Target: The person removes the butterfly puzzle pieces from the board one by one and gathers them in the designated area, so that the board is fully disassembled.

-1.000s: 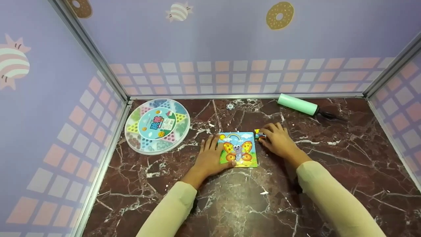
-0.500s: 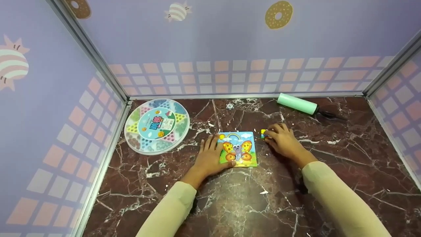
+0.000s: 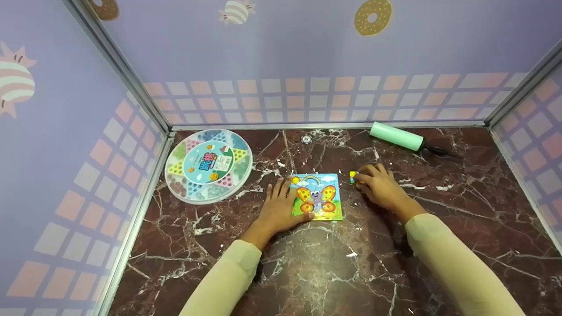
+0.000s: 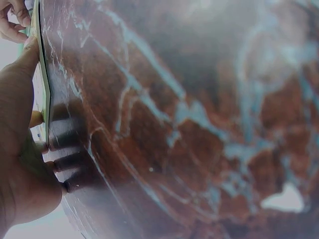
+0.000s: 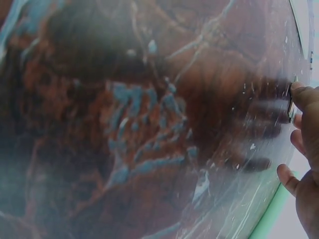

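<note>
A square butterfly jigsaw puzzle (image 3: 328, 184) lies flat on the marble-patterned table, its picture face up. My left hand (image 3: 279, 208) rests over its left side, fingers straight and spread, with the thumb on the lower edge. In the left wrist view, the puzzle's thin edge (image 4: 46, 84) runs beside the thumb. To the right of the puzzle, my right hand (image 3: 381, 185) pinches a small yellow, green and blue puzzle piece (image 3: 352, 177) low at the table. My fingers cover most of it. The right wrist view shows its thin dark edge (image 5: 291, 107) at my fingertips.
A round Chinese checkers box (image 3: 180, 151) lies at the back left. A small round chip (image 3: 306, 139) sits near the back wall. At the back right is a mint-green hand pump (image 3: 397, 136) with a black handle. Patterned walls (image 3: 281, 48) enclose the table on three sides.
My right hand has drawn the small piece a little to the right, away from the puzzle, mostly in the first half second. My left hand has stayed on the puzzle.
</note>
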A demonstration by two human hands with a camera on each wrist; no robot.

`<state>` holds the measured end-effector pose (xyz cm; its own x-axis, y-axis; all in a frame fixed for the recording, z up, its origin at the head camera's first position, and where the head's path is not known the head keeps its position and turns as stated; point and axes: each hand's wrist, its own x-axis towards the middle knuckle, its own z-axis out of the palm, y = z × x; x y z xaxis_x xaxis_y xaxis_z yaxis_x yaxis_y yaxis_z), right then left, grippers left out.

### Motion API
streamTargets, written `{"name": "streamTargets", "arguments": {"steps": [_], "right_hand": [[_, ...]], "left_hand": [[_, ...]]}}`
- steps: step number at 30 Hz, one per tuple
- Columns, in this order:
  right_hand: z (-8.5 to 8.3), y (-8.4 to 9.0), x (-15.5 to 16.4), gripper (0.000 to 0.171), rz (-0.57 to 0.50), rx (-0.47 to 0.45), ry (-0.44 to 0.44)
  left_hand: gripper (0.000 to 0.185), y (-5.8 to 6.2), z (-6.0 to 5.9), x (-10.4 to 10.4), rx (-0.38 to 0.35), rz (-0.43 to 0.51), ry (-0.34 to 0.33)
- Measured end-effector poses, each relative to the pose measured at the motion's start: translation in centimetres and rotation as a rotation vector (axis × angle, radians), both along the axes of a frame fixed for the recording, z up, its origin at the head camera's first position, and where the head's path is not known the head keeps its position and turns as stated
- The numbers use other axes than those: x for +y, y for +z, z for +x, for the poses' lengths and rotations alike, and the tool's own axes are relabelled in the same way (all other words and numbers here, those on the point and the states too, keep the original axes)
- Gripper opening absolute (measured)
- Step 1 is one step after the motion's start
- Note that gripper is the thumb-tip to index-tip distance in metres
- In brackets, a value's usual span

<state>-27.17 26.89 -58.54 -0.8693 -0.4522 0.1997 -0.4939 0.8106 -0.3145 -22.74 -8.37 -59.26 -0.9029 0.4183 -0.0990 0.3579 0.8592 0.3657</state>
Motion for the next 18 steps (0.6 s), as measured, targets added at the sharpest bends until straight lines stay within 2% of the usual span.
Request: {"name": "streamTargets", "arguments": {"steps": [7,16,18], "right_hand": [[-0.1,0.1,-0.1,0.026,0.016,-0.036,-0.006],[-0.1,0.0,-0.1,0.028,0.028,-0.052,-0.015],[-0.1,0.0,-0.1,0.028,0.027,-0.051,-0.015]], "left_hand": [[0.094,-0.6,-0.4,-0.1,-0.029,0.018,0.010],[0.093,0.6,0.1,0.0,0.002,0.002,0.009],[0.093,0.4,0.1,0.1,0.003,0.009,0.008]]}}
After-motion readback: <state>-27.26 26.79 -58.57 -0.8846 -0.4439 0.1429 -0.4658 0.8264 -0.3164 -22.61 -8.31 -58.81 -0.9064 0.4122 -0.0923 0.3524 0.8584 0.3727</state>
